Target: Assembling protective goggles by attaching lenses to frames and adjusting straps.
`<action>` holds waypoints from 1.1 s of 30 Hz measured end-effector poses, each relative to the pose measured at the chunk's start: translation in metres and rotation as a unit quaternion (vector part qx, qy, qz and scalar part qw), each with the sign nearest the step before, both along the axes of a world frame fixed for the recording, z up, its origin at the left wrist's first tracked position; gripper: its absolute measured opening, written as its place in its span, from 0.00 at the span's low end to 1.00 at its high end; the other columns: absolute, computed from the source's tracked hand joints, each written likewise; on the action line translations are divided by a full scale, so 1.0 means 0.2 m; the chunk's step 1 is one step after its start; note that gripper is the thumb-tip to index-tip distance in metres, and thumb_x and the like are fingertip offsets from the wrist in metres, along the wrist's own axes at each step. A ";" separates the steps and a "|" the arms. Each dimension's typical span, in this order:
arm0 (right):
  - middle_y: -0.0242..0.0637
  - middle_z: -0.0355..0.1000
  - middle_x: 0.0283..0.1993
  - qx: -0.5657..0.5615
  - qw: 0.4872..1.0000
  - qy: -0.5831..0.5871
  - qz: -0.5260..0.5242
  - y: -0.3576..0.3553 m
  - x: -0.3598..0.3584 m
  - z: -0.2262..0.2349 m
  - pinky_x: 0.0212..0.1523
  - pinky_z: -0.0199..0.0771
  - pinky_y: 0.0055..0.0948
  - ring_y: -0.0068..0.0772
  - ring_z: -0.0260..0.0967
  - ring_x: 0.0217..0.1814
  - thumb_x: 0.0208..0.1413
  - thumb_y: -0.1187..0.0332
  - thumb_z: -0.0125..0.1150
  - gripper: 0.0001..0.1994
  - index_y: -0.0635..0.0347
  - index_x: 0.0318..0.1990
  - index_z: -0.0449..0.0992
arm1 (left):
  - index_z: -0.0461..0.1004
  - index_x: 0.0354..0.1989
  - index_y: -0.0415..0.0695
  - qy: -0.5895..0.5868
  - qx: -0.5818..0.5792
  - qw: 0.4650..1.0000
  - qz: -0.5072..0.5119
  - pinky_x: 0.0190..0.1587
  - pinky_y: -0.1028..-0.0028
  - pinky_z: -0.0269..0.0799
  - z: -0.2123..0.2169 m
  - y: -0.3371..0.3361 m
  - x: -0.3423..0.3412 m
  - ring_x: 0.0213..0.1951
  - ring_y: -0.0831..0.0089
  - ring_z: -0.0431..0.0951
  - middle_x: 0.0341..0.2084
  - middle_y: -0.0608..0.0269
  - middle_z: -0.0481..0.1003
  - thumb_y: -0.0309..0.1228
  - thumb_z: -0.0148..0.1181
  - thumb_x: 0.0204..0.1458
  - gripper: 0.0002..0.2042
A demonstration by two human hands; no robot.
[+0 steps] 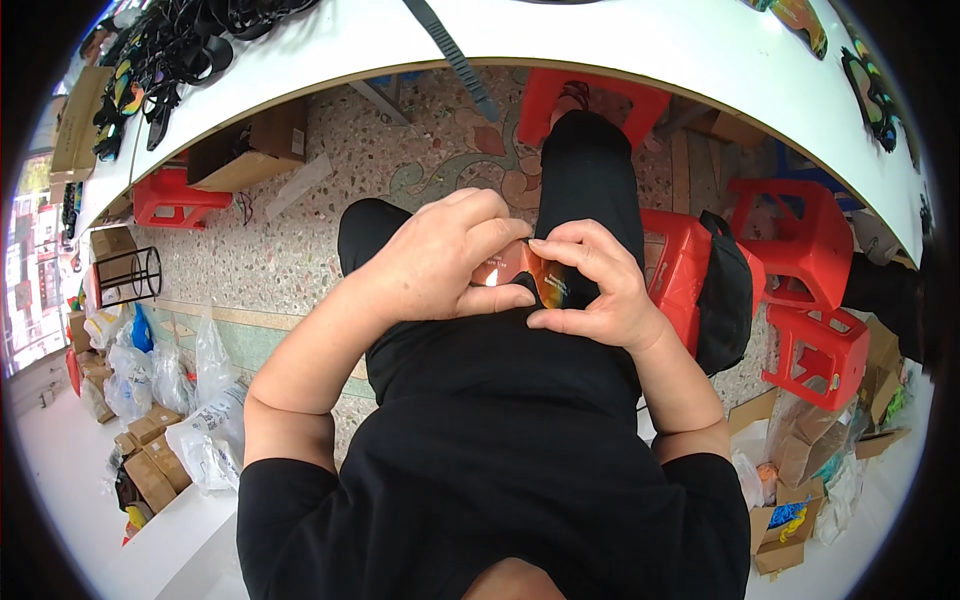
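Note:
Above my lap, both hands hold a small pair of goggles (507,264) with orange mirrored lenses and pale print on them. My left hand (437,252) grips one end, thumb below and fingers above. The other end sits between the thumb and fingers of my right hand (600,285). A dark notch shows between the two lenses at the lower edge. My palms and fingers hide the outer ends, and I cannot make out a strap on the goggles. On the table beyond, a ribbed black strap (455,60) hangs over the front edge.
The white table (350,45) curves across the far side. A heap of black straps and goggles (185,55) lies at its left, with more mirrored goggles (868,95) at the right. Red stools (800,235) stand to my right, one bearing a black bag (725,295). Cartons and plastic bags line both sides.

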State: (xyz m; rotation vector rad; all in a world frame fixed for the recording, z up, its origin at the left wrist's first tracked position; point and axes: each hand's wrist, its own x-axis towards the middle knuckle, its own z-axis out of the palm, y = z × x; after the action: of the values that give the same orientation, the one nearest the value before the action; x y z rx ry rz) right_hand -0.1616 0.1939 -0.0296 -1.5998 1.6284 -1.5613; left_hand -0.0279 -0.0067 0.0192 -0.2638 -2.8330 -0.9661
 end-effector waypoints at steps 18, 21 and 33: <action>0.43 0.70 0.54 0.067 0.751 -0.633 0.175 0.07 -0.08 -0.17 0.64 0.63 0.33 0.33 0.67 0.59 0.58 0.48 0.61 0.31 0.69 0.56 0.68 | 0.73 0.47 0.42 0.048 0.020 0.996 0.068 0.39 0.63 0.73 -0.11 0.03 0.05 0.37 0.56 0.74 0.36 0.56 0.71 0.41 0.67 0.46 0.22; 0.44 0.70 0.55 0.045 0.728 -0.663 0.168 0.11 -0.04 -0.18 0.64 0.64 0.34 0.33 0.67 0.60 0.58 0.49 0.62 0.32 0.71 0.57 0.67 | 0.73 0.47 0.42 0.047 0.044 0.994 0.086 0.38 0.64 0.73 -0.14 0.03 0.07 0.36 0.57 0.74 0.35 0.55 0.70 0.40 0.67 0.46 0.22; 0.41 0.70 0.53 0.030 0.743 -0.649 0.161 0.08 -0.01 -0.18 0.56 0.71 0.31 0.31 0.69 0.56 0.61 0.54 0.59 0.27 0.68 0.58 0.66 | 0.73 0.47 0.39 0.073 0.052 0.986 0.138 0.38 0.65 0.73 -0.16 0.02 0.13 0.35 0.57 0.74 0.35 0.54 0.70 0.38 0.63 0.49 0.20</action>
State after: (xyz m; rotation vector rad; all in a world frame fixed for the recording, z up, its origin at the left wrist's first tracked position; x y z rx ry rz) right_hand -0.1643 0.2107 -0.0650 -0.3453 0.5374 -1.6855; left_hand -0.0016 -0.0030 -0.0133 0.0667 -2.5866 -0.9850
